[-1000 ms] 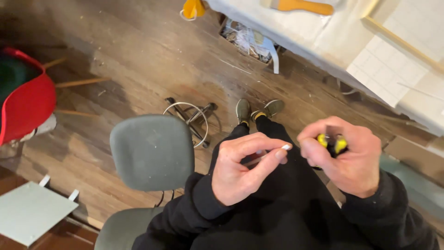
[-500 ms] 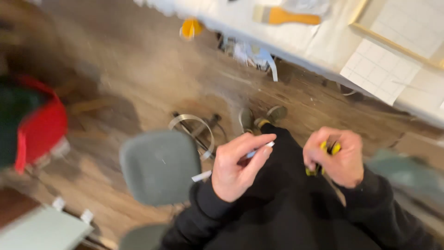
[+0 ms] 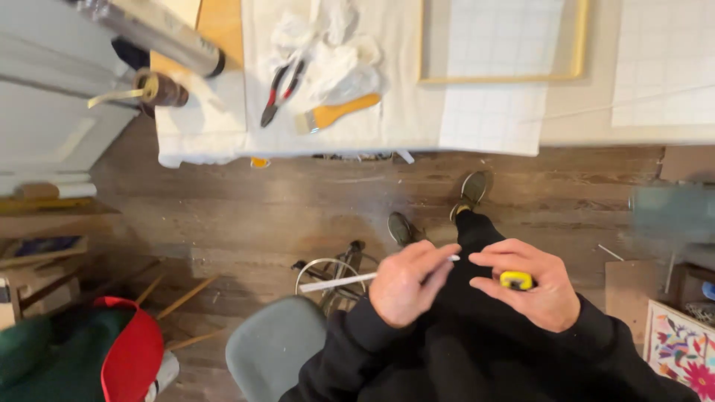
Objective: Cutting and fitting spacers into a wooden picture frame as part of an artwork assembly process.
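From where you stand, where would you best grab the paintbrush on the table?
Take the paintbrush by its bare wooden handle, coming from its right end, judged from its pose: it lies flat, handle angled up-right, bristles lower-left near the pliers, with crumpled white cloth just above.

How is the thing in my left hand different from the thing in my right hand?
The stick in your left hand is long, thin and white, poking out both sides of the hand. The tool in your right hand is short, chunky and yellow, mostly hidden by the fingers. Both are held over your lap.
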